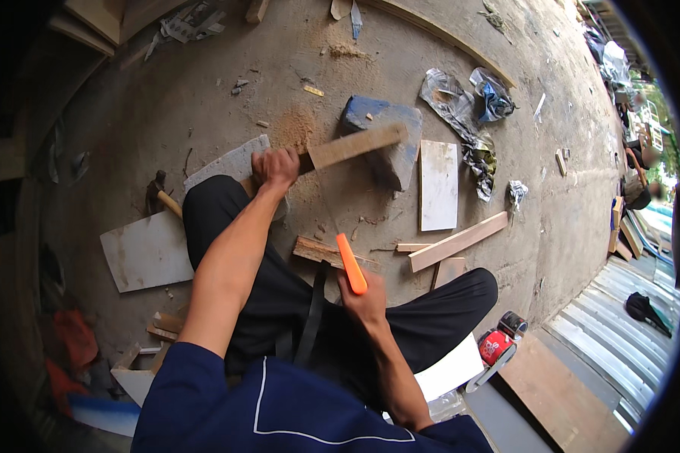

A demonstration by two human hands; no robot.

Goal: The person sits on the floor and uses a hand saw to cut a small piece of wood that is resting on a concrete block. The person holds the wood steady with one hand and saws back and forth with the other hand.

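Head: two hands [276, 167] [365, 302], apparently one saw [350, 260]

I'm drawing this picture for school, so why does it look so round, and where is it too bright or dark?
Head view: black corners, and the long board at the top bows, probably from the fisheye lens; head view, right edge: washed-out daylight and shiny metal sheets; head view, left edge: deep shadow hiding details; head view, middle: the saw has a faint blade.
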